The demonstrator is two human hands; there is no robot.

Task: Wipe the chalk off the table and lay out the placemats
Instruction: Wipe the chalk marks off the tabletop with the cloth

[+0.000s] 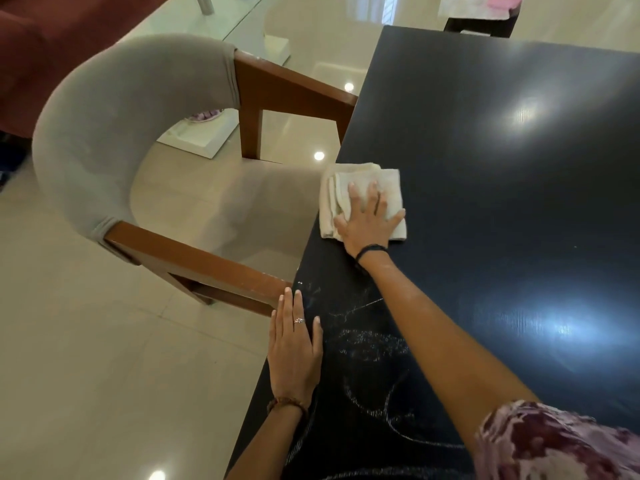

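Note:
A dark, glossy table (502, 209) fills the right side of the view. Faint white chalk lines (374, 344) cover its near left part. A folded cream cloth (389, 183) lies at the table's left edge, farther away. My right hand (367, 223) presses flat on the cloth with fingers spread. My left hand (294, 344) rests flat on the table's left edge, beside the chalk marks, holding nothing. No placemats are in view.
A grey upholstered chair (114, 133) with wooden arms stands against the table's left side; one arm ends just beyond my left fingertips. Glossy beige floor tiles (104, 358) lie to the left. A glass table (214, 19) and a dark red sofa (45, 36) stand beyond.

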